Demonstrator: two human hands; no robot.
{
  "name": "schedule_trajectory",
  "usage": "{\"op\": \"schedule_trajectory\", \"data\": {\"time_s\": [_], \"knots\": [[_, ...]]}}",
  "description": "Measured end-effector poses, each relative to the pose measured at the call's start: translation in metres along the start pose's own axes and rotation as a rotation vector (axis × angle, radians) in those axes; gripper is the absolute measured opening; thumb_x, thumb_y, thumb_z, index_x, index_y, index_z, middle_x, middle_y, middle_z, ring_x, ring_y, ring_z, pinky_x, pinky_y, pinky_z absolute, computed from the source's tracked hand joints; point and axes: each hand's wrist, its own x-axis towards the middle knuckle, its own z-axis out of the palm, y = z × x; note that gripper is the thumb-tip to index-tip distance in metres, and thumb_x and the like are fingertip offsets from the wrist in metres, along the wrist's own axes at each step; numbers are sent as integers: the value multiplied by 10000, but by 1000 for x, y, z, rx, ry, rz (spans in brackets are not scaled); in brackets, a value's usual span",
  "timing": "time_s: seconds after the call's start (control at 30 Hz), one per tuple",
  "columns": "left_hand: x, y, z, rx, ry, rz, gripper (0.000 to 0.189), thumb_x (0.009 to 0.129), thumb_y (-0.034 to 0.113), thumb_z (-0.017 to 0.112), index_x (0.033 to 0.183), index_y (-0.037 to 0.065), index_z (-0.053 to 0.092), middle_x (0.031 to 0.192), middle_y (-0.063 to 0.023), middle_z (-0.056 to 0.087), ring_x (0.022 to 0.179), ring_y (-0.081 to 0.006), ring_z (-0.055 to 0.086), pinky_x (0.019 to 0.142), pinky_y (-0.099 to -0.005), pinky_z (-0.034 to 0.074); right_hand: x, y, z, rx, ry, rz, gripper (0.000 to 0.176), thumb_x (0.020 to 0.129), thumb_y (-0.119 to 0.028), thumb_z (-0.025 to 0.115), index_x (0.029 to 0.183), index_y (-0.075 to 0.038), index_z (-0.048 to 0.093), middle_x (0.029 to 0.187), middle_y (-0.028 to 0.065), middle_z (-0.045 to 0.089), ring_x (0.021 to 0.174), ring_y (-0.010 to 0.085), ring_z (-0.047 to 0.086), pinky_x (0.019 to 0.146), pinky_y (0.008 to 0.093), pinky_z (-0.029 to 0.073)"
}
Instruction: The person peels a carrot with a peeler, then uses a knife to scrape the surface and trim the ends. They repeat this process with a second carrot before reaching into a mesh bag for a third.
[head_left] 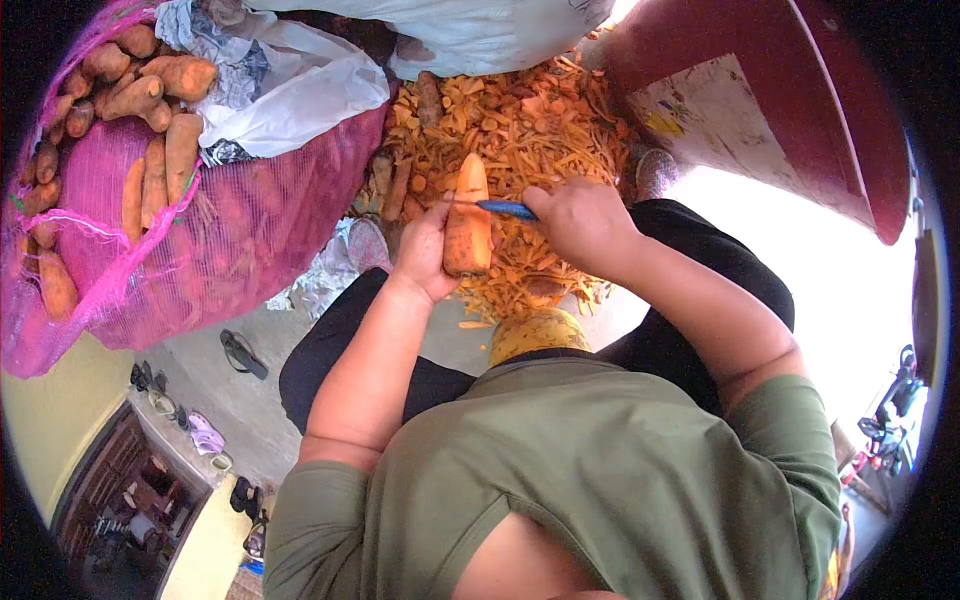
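Observation:
My left hand (425,248) is wrapped round the lower left side of a large carrot (468,240), which stands nearly upright with its narrow end up. The upper part is bare bright orange; skin still shows lower down. In my right hand (580,220) is the blue handle of a peeler (508,209), whose head lies against the carrot's upper middle. Beneath both hands spreads a thick heap of orange peelings (540,130). A rounded yellow object (540,335) sits between my legs, partly hidden by my shirt.
A pink mesh sack (240,220) of unpeeled carrots (185,75) lies at left, with a white plastic bag (310,90) over it. Behind the heap is a white sack (490,35). A dark red container (740,90) stands at upper right. Sandals (243,355) lie on the floor.

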Motion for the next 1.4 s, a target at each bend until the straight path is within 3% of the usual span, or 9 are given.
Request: {"op": "schedule_trajectory", "data": {"time_s": [0.43, 0.53, 0.63, 0.83, 0.93, 1.13, 1.23, 1.4], "knots": [[10, -10, 0, 0, 71, 85, 330, 840, 309, 397, 1049, 65, 469, 832, -97, 565, 700, -246, 574, 565, -384, 493, -16, 6, 6, -36, 8, 11, 77, 727, -104, 478, 790, -62, 461, 563, 125, 545, 532, 292, 564, 455, 401, 423], [1, -4, 12, -101, -69, 10, 368, 788, 309, 445, 1064, 65, 462, 856, -98, 559, 717, -253, 572, 578, -387, 489, -15, 11, 9, -9, 5, 32, 76, 736, -103, 469, 799, -61, 462, 561, 127, 546, 525, 295, 563, 446, 405, 421], [-7, -1, 22, -2, -91, 53, 371, 729, 219, 504, 1057, 52, 463, 853, -71, 533, 729, -208, 562, 578, -379, 497, -16, 10, 5, 22, -20, 48, 72, 745, -105, 460, 803, -61, 461, 570, 129, 553, 527, 299, 565, 445, 409, 422], [-3, -6, 22, 309, -56, 116, 408, 688, 205, 546, 1063, 79, 444, 865, -40, 491, 721, -183, 532, 538, -351, 489, -13, 13, 11, 13, -60, 52, 81, 755, -112, 450, 812, -57, 464, 584, 129, 565, 537, 296, 573, 456, 408, 431], [-3, -5, 22, 304, -44, 99, 464, 672, 211, 577, 1089, 68, 431, 850, -61, 517, 693, -202, 543, 511, -321, 449, -12, 14, 17, -16, -68, 57, 79, 754, -113, 450, 807, -56, 461, 583, 122, 567, 534, 287, 577, 457, 401, 439], [-6, 5, 22, 123, -63, 50, 377, 694, 196, 532, 1036, 65, 444, 830, -59, 509, 678, -187, 547, 489, -326, 475, -10, 14, 13, -77, -11, 94, 63, 752, -119, 454, 768, -58, 449, 573, 111, 567, 518, 272, 579, 435, 388, 441], [-5, -1, 22, 307, -21, 76, 395, 684, 215, 537, 1039, 64, 451, 823, -69, 517, 684, -197, 549, 487, -328, 471, -12, 13, 20, -106, 54, 68, 66, 752, -125, 458, 753, -59, 448, 566, 104, 565, 504, 265, 575, 418, 378, 436], [-4, 5, 14, 20, -170, -89, 381, 684, 172, 532, 1041, 60, 460, 844, -68, 524, 691, -190, 553, 500, -320, 479, -9, 13, 9, -65, -17, 82, 90, 757, -145, 469, 783, -59, 479, 601, 131, 575, 559, 293, 588, 467, 409, 455]]}}
